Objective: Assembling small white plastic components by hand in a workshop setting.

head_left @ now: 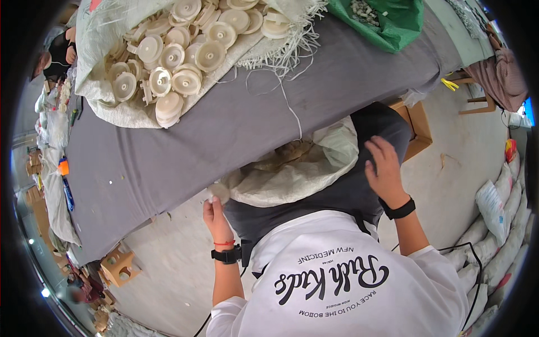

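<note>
My left hand [217, 222] is closed on a round cream plastic piece [219, 192], gripped at the fingertips just left of a white woven sack [269, 197]. The sack lies open across my lap against the table's edge. Brown material shows inside it, too dim to make out. Over my right thigh, beside the sack's right rim, my right hand [387, 174] is open with its fingers apart and nothing in it. Upper left on the table, a second white woven sack [91, 84] spills a heap of similar round cream plastic pieces [210, 55].
A grey cloth covers the table [140, 163]. At its far right sits a green bag [401, 33] with small white pieces. A cardboard box [420, 132] stands right of my leg. Filled white sacks [508, 224] line the right side; a yellow stool [119, 267] is lower left.
</note>
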A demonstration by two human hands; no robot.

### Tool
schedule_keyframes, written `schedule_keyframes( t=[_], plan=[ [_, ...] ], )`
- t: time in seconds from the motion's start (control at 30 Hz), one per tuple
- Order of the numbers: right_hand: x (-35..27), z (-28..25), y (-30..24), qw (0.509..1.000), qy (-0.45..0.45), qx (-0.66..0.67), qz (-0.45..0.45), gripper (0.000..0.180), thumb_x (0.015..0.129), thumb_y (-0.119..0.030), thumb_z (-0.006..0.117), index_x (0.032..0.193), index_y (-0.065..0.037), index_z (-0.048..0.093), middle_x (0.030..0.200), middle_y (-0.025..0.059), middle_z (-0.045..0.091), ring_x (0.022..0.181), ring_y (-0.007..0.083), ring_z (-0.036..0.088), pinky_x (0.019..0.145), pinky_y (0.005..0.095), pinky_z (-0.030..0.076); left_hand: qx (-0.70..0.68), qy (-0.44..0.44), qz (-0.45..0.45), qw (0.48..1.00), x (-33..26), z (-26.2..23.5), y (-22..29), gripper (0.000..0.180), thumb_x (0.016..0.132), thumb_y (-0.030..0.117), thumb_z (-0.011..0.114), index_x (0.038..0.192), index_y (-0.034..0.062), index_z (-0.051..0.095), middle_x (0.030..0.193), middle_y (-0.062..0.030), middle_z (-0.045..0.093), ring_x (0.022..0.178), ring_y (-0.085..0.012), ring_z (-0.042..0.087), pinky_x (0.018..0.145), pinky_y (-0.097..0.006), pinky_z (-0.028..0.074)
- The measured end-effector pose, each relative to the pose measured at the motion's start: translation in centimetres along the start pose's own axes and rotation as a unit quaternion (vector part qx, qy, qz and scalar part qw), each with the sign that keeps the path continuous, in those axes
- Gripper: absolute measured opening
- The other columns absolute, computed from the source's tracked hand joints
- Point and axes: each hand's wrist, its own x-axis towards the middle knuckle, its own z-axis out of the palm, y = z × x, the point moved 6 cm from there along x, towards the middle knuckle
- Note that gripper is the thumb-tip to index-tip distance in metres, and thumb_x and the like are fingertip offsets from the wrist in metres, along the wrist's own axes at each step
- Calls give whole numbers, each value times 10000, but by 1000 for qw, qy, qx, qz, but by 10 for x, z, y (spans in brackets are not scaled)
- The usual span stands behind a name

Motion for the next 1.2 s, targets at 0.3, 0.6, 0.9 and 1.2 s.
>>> schedule_keyframes(
  t=[0.3,0.6,0.9,1.2],
  plan=[
    [-37,8,90,974,-59,-154,158,230,688,-98,610,901,-34,550,1036,132,491,1004,307,449,853,379,377,501,-98,224,830,-13,-11,-63,241,858,126,486,1026,-44,455,981,-228,503,897,-377,488,773,-406,389],
    [-59,-5,61,956,70,-226,174,473,684,-335,659,979,-24,459,982,166,483,1049,328,423,832,401,403,558,-88,200,800,-25,-6,-72,173,861,152,483,898,-16,466,788,-254,519,708,-417,501,576,-451,400],
    [-83,6,109,960,5,-12,280,309,802,-288,528,836,19,525,817,201,584,786,354,575,673,438,462,551,-109,363,743,-9,14,-57,206,870,186,480,914,-16,478,693,-211,562,635,-407,530,548,-450,397],
    [-174,13,56,959,-152,89,221,274,792,-272,525,783,1,538,745,195,592,733,367,572,644,455,442,405,-136,210,879,-35,10,-40,244,904,242,445,907,-1,459,573,-33,431,468,-136,387,436,-275,316]
  ],
)
